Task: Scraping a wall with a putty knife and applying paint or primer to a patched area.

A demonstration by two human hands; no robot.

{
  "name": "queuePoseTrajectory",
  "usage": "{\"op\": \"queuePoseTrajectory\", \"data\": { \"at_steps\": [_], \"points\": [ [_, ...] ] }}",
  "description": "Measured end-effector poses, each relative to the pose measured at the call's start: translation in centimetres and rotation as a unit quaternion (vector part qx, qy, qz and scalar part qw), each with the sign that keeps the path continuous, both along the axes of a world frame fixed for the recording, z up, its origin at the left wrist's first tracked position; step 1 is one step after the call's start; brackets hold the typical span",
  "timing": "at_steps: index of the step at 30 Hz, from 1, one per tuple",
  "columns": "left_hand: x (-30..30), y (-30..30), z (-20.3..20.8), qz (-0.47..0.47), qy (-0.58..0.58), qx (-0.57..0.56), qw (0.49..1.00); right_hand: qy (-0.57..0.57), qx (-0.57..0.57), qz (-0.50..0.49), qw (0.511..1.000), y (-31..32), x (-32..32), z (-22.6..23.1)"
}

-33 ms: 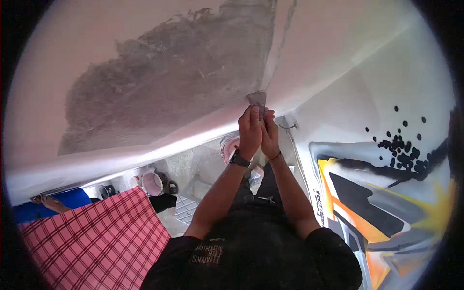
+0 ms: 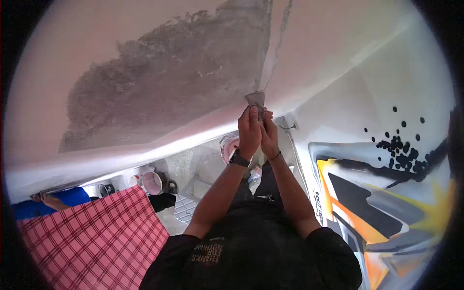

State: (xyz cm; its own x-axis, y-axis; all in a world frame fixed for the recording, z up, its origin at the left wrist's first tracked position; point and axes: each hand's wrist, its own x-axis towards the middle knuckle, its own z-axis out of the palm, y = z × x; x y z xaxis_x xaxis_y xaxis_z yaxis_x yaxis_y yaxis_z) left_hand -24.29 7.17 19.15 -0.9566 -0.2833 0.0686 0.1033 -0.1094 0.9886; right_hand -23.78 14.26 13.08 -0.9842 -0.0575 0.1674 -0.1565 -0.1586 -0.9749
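My left hand (image 2: 249, 129) is closed round a putty knife (image 2: 255, 98) with a flat grey blade that widens toward its tip. Pressed against it, my right hand (image 2: 268, 134) has its fingers closed at the same tool; the handle is hidden between the palms. The blade's edge meets the pale wall surface (image 2: 314, 53) at the lower end of a grey seam line. To the left of the blade spreads a large rough grey patch (image 2: 159, 87).
Below stand pink buckets (image 2: 152, 183) and a white grid rack (image 2: 184, 209). At the left, another person's hand (image 2: 53, 202) is near the wall, beside a pink checked cloth (image 2: 96, 237). A painted wall (image 2: 377, 203) rises on the right, with a small hook-like fitting (image 2: 290, 126).
The putty knife and both hands have shifted very slightly left in the picture, along with the rest of the scene. The grip looks the same.
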Motion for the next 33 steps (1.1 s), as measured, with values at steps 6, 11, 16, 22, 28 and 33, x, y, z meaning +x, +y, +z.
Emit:
{"op": "queuePoseTrajectory", "data": {
  "at_steps": [6, 11, 16, 22, 28, 33],
  "points": [
    [0.2, 1.7, -1.0, 0.046, -0.046, 0.093, 0.994, -0.01, 0.122, 0.04, 0.992, 1.1, 0.2, -1.6],
    [0.2, 2.0, -1.5, 0.089, -0.031, 0.06, 0.994, 0.029, 0.12, 0.031, 0.992, 0.9, 0.2, -2.8],
    [0.1, 1.7, -1.2, 0.096, -0.087, 0.082, 0.988, 0.054, 0.092, 0.029, 0.994, 0.4, -0.1, -2.5],
    [0.3, 1.2, -0.9, 0.087, -0.072, 0.045, 0.993, 0.009, 0.03, 0.025, 0.999, -0.4, 0.5, -1.8],
    [-0.1, 1.2, -0.2, 0.07, -0.097, 0.066, 0.991, 0.034, 0.071, -0.014, 0.997, -0.3, 0.2, -1.6],
    [-0.3, 1.2, 0.0, 0.08, -0.058, 0.037, 0.994, 0.012, 0.086, 0.0, 0.996, -0.1, 0.2, -1.1]
  ]
}}
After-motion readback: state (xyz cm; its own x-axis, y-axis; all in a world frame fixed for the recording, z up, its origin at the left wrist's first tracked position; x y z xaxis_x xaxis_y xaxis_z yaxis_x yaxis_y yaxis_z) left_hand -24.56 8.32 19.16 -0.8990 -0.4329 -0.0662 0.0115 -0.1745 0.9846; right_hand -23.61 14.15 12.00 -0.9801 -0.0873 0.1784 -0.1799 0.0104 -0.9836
